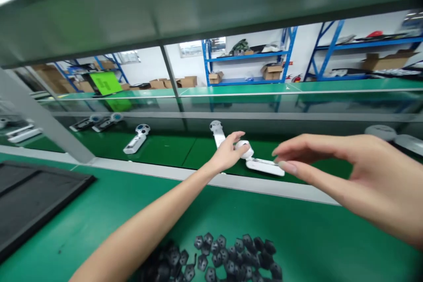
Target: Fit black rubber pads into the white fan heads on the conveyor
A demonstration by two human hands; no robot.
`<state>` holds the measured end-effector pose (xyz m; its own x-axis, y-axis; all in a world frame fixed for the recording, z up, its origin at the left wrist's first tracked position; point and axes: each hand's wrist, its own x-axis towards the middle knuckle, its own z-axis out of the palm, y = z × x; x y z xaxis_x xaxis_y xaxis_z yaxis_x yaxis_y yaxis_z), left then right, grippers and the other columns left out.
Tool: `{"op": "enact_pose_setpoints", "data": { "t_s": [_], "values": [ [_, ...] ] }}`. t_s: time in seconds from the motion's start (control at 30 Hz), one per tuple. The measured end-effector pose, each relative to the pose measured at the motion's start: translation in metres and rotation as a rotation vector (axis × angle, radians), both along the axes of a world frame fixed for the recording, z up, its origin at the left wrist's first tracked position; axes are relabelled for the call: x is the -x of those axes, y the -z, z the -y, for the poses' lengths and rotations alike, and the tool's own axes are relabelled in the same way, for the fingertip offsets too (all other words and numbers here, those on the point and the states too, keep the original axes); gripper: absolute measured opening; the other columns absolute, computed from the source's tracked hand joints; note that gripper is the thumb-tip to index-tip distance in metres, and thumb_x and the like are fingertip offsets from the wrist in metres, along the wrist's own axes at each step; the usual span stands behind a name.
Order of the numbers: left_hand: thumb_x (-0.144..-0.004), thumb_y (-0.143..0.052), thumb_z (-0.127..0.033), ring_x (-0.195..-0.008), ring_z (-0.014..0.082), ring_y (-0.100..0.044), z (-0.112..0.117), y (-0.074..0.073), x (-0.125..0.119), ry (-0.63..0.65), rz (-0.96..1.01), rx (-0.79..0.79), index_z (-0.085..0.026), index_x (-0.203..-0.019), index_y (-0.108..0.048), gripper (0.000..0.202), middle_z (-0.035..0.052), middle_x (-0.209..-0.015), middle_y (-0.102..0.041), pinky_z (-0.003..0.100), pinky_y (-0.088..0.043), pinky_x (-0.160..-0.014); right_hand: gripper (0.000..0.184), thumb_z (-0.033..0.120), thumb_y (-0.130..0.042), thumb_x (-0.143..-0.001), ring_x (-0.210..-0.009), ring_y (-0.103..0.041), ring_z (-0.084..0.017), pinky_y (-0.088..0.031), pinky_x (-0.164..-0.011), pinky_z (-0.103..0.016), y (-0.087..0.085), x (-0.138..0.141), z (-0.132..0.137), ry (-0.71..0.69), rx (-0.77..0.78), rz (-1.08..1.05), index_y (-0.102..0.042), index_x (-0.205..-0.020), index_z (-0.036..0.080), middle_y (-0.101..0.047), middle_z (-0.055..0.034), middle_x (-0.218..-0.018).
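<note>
My left hand reaches out over the green conveyor belt and grips the round head of a white handheld device that lies there. Its thumb and fingers wrap round that head. My right hand hovers close to the camera at the right, fingers stretched out and together, with nothing in it. Its fingertips are near the device's handle without touching it. Just behind my left hand, another white device lies on the belt.
More white devices lie further left along the belt. A heap of several small dark plastic parts sits on the green bench in front of me. At the left is a black tray. A grey post stands left. Blue racks with cardboard boxes stand behind.
</note>
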<state>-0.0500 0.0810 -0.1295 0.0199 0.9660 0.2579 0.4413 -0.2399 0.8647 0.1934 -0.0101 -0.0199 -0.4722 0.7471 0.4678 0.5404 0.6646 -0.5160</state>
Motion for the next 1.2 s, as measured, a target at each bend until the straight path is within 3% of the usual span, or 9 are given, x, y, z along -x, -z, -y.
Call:
{"op": "enact_pose_setpoints", "data": {
  "t_s": [0.17, 0.27, 0.37, 0.47, 0.57, 0.8, 0.97, 1.1, 1.2],
  "values": [
    [-0.094, -0.065, -0.024, -0.127, 0.0271, -0.067, -0.004, -0.012, 0.083, -0.256, -0.238, -0.201, -0.021, -0.112, -0.073, 0.021, 0.0101, -0.127, -0.074, 0.042, -0.048, -0.117, 0.029, 0.058, -0.065, -0.1, -0.089, -0.082, -0.027, -0.064, -0.063, -0.029, 0.015, 0.003, -0.005, -0.016, 0.017, 0.069, -0.083, -0.103, 0.035, -0.084, 0.0027, -0.104],
    [-0.087, -0.064, -0.019, -0.146, 0.0405, -0.048, -0.006, -0.02, 0.162, -0.594, -0.364, -0.248, -0.015, -0.116, -0.068, 0.029, 0.0201, -0.142, -0.064, 0.061, -0.032, -0.126, 0.03, 0.057, -0.063, -0.101, -0.092, -0.082, -0.028, -0.063, -0.061, -0.029, 0.016, 0.003, -0.005, -0.029, 0.051, 0.137, -0.083, -0.105, 0.034, -0.084, 0.0012, -0.105],
    [-0.081, -0.068, -0.021, -0.151, 0.057, -0.031, -0.001, -0.02, 0.234, -0.908, -0.448, -0.205, -0.009, -0.121, -0.062, 0.042, 0.0319, -0.152, -0.05, 0.081, -0.021, -0.118, 0.029, 0.055, -0.062, -0.101, -0.092, -0.081, -0.028, -0.062, -0.061, -0.029, 0.014, 0.005, -0.006, -0.028, 0.099, 0.16, -0.083, -0.103, 0.034, -0.084, 0.0013, -0.105],
    [-0.08, -0.068, -0.028, -0.149, 0.0625, -0.031, 0.006, -0.011, 0.278, -1.035, -0.506, -0.173, -0.009, -0.123, -0.059, 0.048, 0.0345, -0.155, -0.046, 0.084, -0.026, -0.112, 0.029, 0.053, -0.061, -0.101, -0.089, -0.08, -0.026, -0.061, -0.065, -0.03, 0.012, 0.01, -0.008, -0.037, 0.172, 0.176, -0.083, -0.1, 0.034, -0.084, 0.0023, -0.103],
    [-0.08, -0.065, -0.033, -0.145, 0.0602, -0.038, 0.008, 0.006, 0.291, -1.005, -0.545, -0.184, -0.008, -0.123, -0.061, 0.05, 0.0335, -0.15, -0.051, 0.08, -0.033, -0.112, 0.028, 0.052, -0.06, -0.1, -0.089, -0.078, -0.025, -0.059, -0.069, -0.031, 0.012, 0.016, -0.012, -0.025, 0.258, 0.218, -0.082, -0.103, 0.034, -0.083, 0.0024, -0.105],
    [-0.092, -0.055, -0.038, -0.136, 0.0366, -0.056, 0.027, 0.028, 0.27, -0.836, -0.6, -0.372, -0.018, -0.119, -0.066, 0.035, 0.0178, -0.134, -0.067, 0.052, -0.039, -0.122, 0.04, 0.062, -0.052, -0.1, -0.099, -0.076, -0.027, -0.057, -0.082, -0.035, 0.023, 0.019, -0.012, -0.038, 0.381, 0.284, -0.081, -0.107, 0.035, -0.081, -0.001, -0.112],
    [-0.093, -0.059, -0.03, -0.128, 0.0373, -0.059, 0.043, 0.032, 0.282, -0.93, -0.532, -0.389, -0.018, -0.112, -0.069, 0.025, 0.0172, -0.127, -0.069, 0.054, -0.045, -0.115, 0.042, 0.061, -0.05, -0.098, -0.106, -0.074, -0.03, -0.055, -0.088, -0.037, 0.035, 0.026, -0.014, -0.1, 0.461, 0.349, -0.079, -0.113, 0.034, -0.08, -0.0034, -0.115],
    [-0.101, -0.066, -0.034, -0.121, 0.031, -0.064, 0.044, 0.038, 0.301, -1.069, -0.395, -0.31, -0.015, -0.118, -0.069, 0.025, 0.0134, -0.124, -0.069, 0.054, -0.051, -0.108, 0.038, 0.057, -0.056, -0.097, -0.087, -0.075, -0.027, -0.054, -0.076, -0.032, 0.068, 0.042, -0.018, -0.211, 0.605, 0.36, -0.073, -0.09, 0.024, -0.08, -0.0068, -0.091],
    [-0.103, -0.069, -0.037, -0.113, 0.0263, -0.068, 0.044, 0.041, 0.308, -1.116, -0.302, -0.243, -0.014, -0.125, -0.068, 0.032, 0.0115, -0.126, -0.069, 0.049, -0.058, -0.1, 0.05, 0.066, -0.054, -0.098, -0.064, -0.07, -0.023, -0.053, -0.063, -0.029, 0.108, 0.06, -0.021, -0.312, 0.776, 0.202, -0.051, -0.071, 0.023, -0.069, -0.0045, -0.067]
  ]
}}
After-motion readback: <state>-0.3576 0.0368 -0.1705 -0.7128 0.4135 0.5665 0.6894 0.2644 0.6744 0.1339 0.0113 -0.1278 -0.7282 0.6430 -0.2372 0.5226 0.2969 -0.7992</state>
